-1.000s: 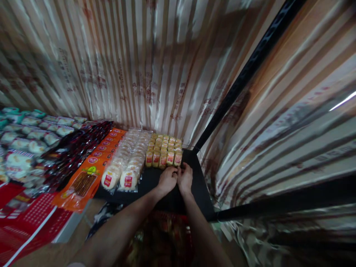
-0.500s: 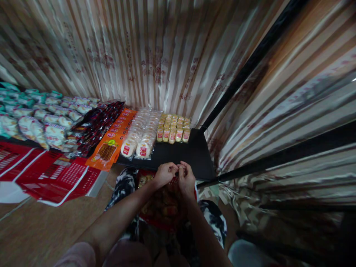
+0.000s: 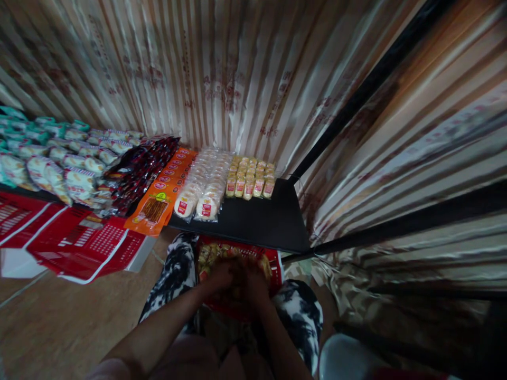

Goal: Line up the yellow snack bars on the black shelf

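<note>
Black shelf (image 3: 265, 227): room for a hand across its front right.
Behind that: small yellow packs (image 3: 249, 182) block the way.
Left: round crackers (image 3: 206, 203), orange bag (image 3: 152, 206), packed close.
Back right corner: black post (image 3: 336, 128).
Red box (image 3: 274, 259): knees (image 3: 300, 306) hem both sides.

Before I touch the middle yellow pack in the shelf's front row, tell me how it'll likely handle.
The middle yellow pack is probably light, being smaller than the white packs. Its narrow, tall outline suggests it might tip if pushed. Neighbouring packs sit close, so lifting could disturb them.
</note>
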